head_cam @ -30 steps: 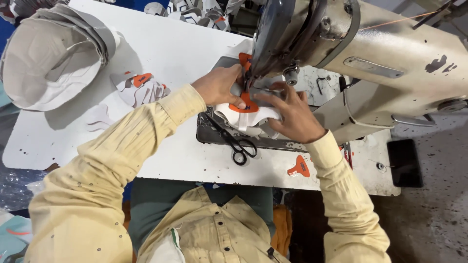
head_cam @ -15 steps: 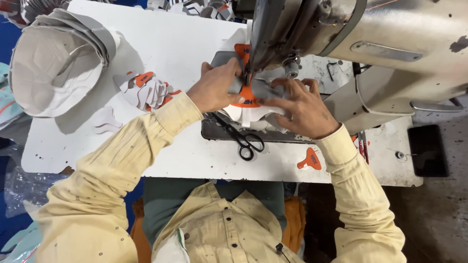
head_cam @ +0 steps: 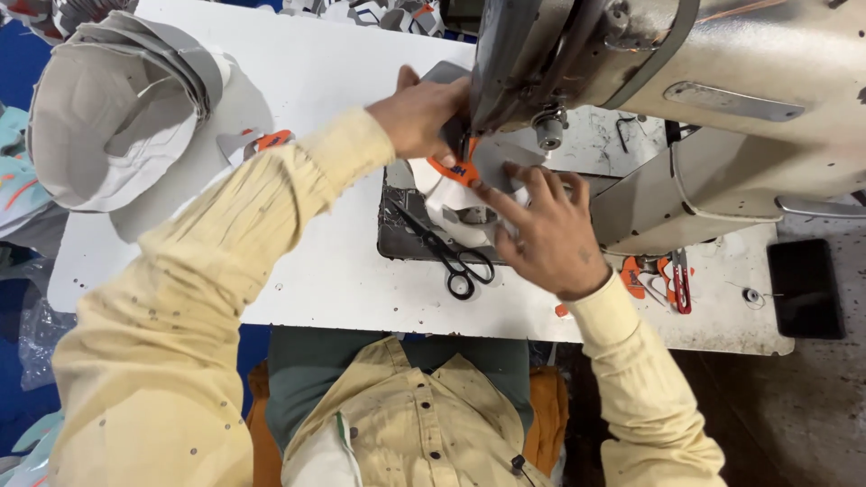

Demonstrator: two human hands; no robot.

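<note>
hands: left hand, right hand flat, pressing fabric piece | long axis toward sewing machine

Single head-worn view, looks steeply down from above person's own chest and yellow sleeves. Faces forward over white table toward sewing machine at upper right. Close range: left hand and right hand near frame centre. No second view.
</note>
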